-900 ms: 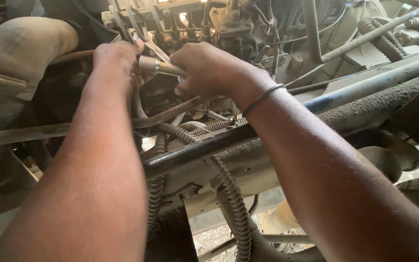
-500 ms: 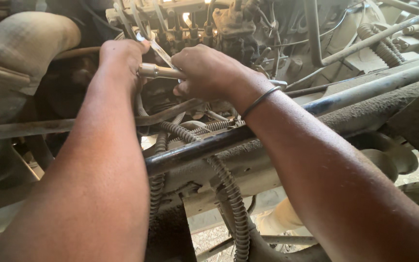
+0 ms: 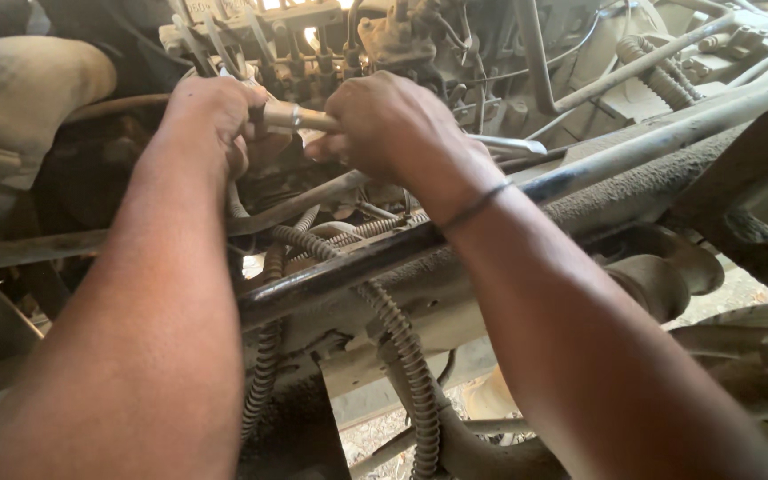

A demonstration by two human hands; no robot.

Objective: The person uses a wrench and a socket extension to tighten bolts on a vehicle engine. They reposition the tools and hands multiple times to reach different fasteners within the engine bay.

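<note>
Frame rail (image 3: 491, 267): a grimy, dust-coated steel beam is seen running diagonally under the engine.
Dark bar (image 3: 331, 271): laid along the rail's upper edge.
Corrugated hoses (image 3: 402, 338): draped across the rail, hanging below.

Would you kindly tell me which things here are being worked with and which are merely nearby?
In hand:
left hand
right hand
metal tool

Nearby only:
coiled hoses
frame rail
large tan pipe
</note>
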